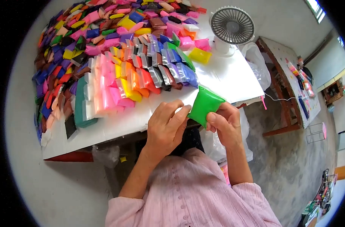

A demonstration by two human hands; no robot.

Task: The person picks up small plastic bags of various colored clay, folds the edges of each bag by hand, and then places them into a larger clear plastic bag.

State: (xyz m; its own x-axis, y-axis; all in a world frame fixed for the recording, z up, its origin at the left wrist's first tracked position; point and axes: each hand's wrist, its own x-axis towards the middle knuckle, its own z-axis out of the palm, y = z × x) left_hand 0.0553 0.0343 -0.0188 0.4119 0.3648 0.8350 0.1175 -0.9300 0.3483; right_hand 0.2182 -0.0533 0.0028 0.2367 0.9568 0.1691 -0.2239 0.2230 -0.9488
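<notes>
A glossy bright green packet, plump and roughly square, is held up in front of the table's near edge. My right hand grips its lower right part, the thumb on the face towards me and the fingers behind. At the packet's left edge, my left hand has its thumb and forefinger closed together; the exact pinch is partly hidden. Just beyond lie overlapping rows of filled clear-topped packets, among them orange packets, yellow packets and blue packets. A dark green flat block lies left of the rows.
A large heap of coloured packets covers the back and left of the white table. A white fan stands at the back right. Plastic bags hang beside the table. Farther right is another table with small items.
</notes>
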